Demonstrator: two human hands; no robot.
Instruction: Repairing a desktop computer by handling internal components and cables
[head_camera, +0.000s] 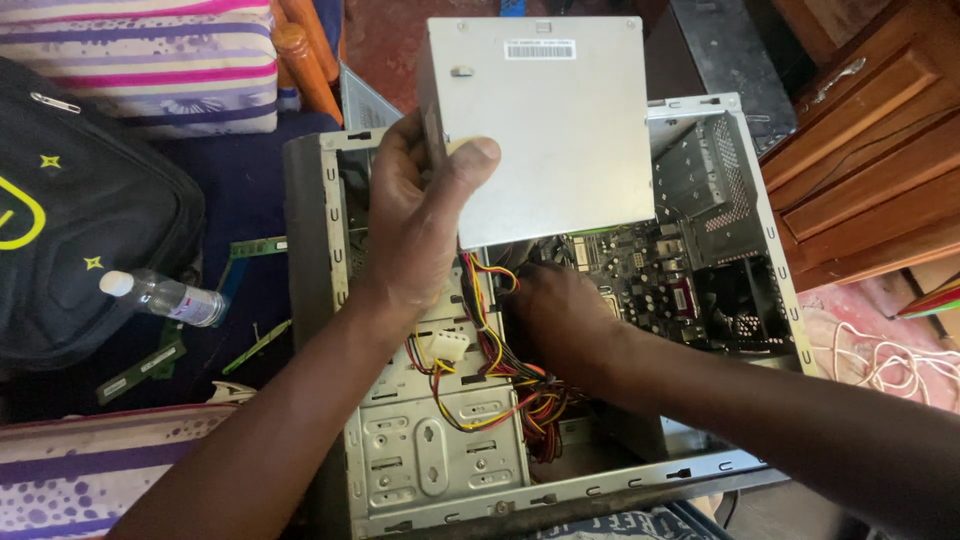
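An open grey computer case (330, 250) lies on its side in front of me. My left hand (420, 215) grips the left edge of a grey metal power supply box (550, 130), held tilted above the case. Its bundle of yellow, red and black cables (490, 370) runs down into the case. My right hand (560, 315) reaches inside the case under the box, resting among the cables next to the green motherboard (650, 275); its fingers are hidden. A metal drive cage (440, 450) fills the near part of the case.
A black backpack (80, 220) lies at the left with a clear plastic bottle (165, 296) beside it. Green memory sticks (255, 346) lie on the blue surface. Striped cushions sit at top left and bottom left. Wooden furniture (870, 160) stands at right, white cord (890, 365) below it.
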